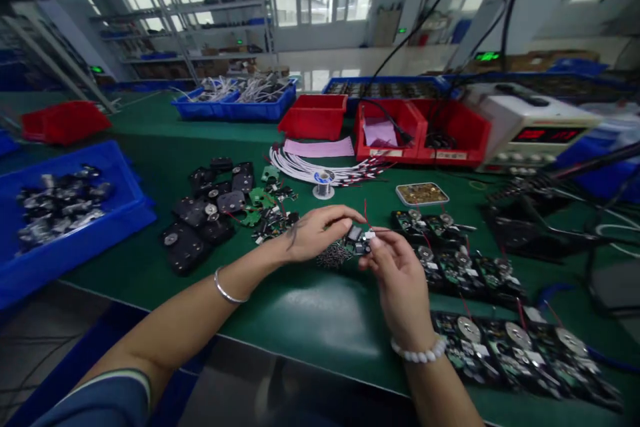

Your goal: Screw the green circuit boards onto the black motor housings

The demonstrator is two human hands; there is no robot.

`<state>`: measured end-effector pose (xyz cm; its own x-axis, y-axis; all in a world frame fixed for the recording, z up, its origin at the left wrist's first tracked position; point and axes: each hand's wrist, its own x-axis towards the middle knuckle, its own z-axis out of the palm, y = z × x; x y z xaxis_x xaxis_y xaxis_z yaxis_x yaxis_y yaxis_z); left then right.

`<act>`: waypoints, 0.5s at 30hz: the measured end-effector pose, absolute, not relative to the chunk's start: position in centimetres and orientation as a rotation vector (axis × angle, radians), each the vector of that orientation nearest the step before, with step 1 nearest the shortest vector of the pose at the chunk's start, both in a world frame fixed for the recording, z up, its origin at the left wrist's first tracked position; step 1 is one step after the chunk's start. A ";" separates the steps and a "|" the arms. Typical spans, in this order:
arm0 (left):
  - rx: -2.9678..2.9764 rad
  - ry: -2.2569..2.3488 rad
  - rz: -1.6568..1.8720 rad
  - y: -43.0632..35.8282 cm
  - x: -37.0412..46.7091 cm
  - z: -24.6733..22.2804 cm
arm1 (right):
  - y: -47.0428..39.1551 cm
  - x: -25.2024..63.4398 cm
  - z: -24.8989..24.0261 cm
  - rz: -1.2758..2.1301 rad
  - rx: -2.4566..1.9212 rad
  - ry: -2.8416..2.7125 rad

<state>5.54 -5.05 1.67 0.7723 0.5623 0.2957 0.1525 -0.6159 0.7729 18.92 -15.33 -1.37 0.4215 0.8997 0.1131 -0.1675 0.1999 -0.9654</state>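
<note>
My right hand (400, 273) pinches a small circuit board (359, 247) with a white connector between thumb and fingers. A thin red wire (366, 208) stands up from the board. My left hand (320, 233) reaches in from the left, its thumb and index finger closed at the board's upper edge; its other fingers are partly hidden. Just below the hands lies a pile of small dark screws (334, 255). To the right are rows of black housings (517, 340) fitted with green boards, round metal discs and red wires.
Left of my hands lie black cases (187, 243) and loose green boards (261, 198). Behind are a solder spool (323, 188), a bundle of white cables (300, 165), a tin of brass-coloured bits (423, 193), red bins (314, 117) and a power supply (540, 123). A blue bin (117, 177) stands left.
</note>
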 end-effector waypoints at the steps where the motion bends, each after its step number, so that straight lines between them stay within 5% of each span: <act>1: 2.226 0.525 0.680 -5.2 5.6 1.1 | -15.4 19.0 -1.5 0.880 -1.130 -0.803; 15: 2.845 0.241 1.044 -5.7 4.6 -0.4 | -15.2 18.7 -1.9 0.908 -1.264 -0.711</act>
<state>4.61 -5.68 -0.38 0.7520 0.1827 0.6333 0.1130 -0.9823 0.1493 18.71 -15.22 -1.94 0.4825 0.8752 -0.0351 -0.1756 0.0574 -0.9828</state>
